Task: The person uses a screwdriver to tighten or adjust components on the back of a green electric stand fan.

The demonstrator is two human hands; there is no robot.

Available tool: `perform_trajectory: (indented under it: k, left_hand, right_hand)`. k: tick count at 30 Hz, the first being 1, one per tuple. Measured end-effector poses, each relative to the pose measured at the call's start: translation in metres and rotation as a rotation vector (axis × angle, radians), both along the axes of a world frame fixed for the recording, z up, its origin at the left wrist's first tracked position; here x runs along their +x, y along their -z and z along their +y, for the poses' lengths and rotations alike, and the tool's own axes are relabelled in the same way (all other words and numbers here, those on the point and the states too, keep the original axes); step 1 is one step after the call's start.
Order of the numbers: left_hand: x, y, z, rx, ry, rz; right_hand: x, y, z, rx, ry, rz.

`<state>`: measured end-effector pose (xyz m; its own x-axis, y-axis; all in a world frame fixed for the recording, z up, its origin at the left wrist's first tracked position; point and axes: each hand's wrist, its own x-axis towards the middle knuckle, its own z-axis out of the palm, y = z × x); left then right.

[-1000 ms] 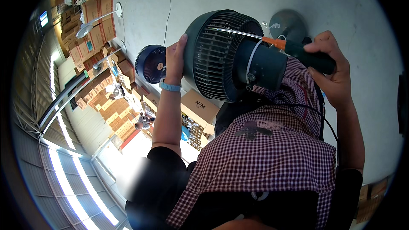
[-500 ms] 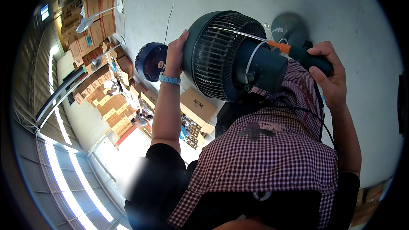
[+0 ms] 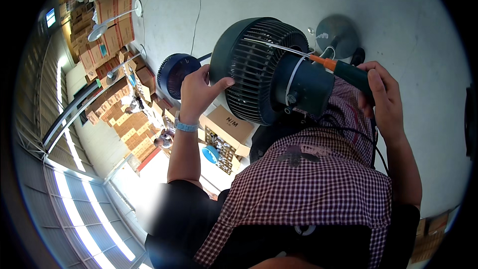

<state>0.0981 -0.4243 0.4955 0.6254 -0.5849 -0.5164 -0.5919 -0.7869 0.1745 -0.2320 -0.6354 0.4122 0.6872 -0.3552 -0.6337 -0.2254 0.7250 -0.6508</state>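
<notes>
In front of me is a dark green fan head (image 3: 251,77) with a slatted rear grille and a round motor housing (image 3: 302,87), which has a white band round it. My left hand (image 3: 199,93) grips the fan head's rim at its left side, thumb lying over the grille and fingers out of sight behind it. A long screwdriver (image 3: 352,75) with a green and orange handle is in my right hand (image 3: 383,100), fingers closed round the handle's end. Its thin metal shaft lies across the housing's top, with the tip over the grille's slats.
A round green stand base (image 3: 338,35) is on the grey floor beyond the fan. Left of it, a dark blue fan (image 3: 177,74) stands near an open carton (image 3: 229,124). White pedestal fans (image 3: 98,32), stacked boxes and other people are farther left. A black cord (image 3: 381,154) hangs by my apron.
My left hand has slid down the rim, and its thumb has come over the grille. My right hand has shifted its hold on the screwdriver handle. The fan head has moved slightly left and down.
</notes>
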Motion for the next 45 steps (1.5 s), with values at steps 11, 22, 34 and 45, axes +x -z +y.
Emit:
perform_trajectory:
  k: [11, 22, 34, 45]
  left_hand:
    - [0.006, 0.009, 0.008, -0.138, -0.128, 0.098]
    - [0.001, 0.007, 0.009, -0.144, -0.145, 0.025]
    - [-0.005, 0.008, 0.002, -0.215, -0.099, 0.036]
    - [0.002, 0.008, 0.003, -0.155, -0.106, 0.012]
  right_hand:
    - [0.000, 0.006, -0.006, -0.900, -0.074, -0.196]
    - [-0.001, 0.003, -0.003, -0.189, 0.018, -0.046]
    - [0.008, 0.013, -0.020, -0.882, 0.080, -0.204]
    - [0.009, 0.013, -0.026, -0.916, -0.083, -0.222]
